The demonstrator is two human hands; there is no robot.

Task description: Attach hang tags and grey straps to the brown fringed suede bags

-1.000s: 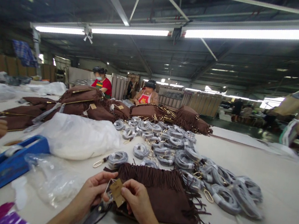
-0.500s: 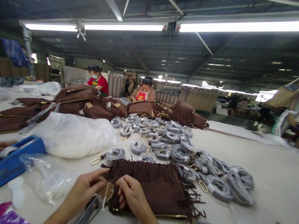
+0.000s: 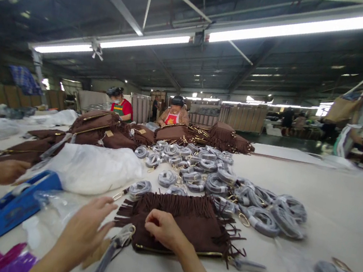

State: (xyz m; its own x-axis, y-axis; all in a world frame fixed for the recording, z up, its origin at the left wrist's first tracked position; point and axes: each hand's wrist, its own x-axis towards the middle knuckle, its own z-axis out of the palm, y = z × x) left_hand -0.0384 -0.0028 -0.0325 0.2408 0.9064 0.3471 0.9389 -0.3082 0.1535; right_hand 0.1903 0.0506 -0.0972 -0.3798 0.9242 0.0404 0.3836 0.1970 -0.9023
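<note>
A brown fringed bag lies flat on the table, its gold zipper along the near edge. My right hand is over its left half, fingers curled in and fingertips hidden, so what they may hold does not show. Left of the bag, my left hand hovers with fingers stretched and thumb apart. Partly behind it is a brown card tag. A plastic-wrapped grey strap with a gold ring runs from the bag's left corner toward me.
Many wrapped strap coils lie beyond the bag. On the left are a blue tape dispenser, a co-worker's hand and a white plastic bag. Brown bags are piled farther back, before two seated people.
My left hand has drawn away from the bag toward the left, and its fingers have spread. The tag has shifted left and nearer. The co-worker's hand has lifted off the dispenser.
</note>
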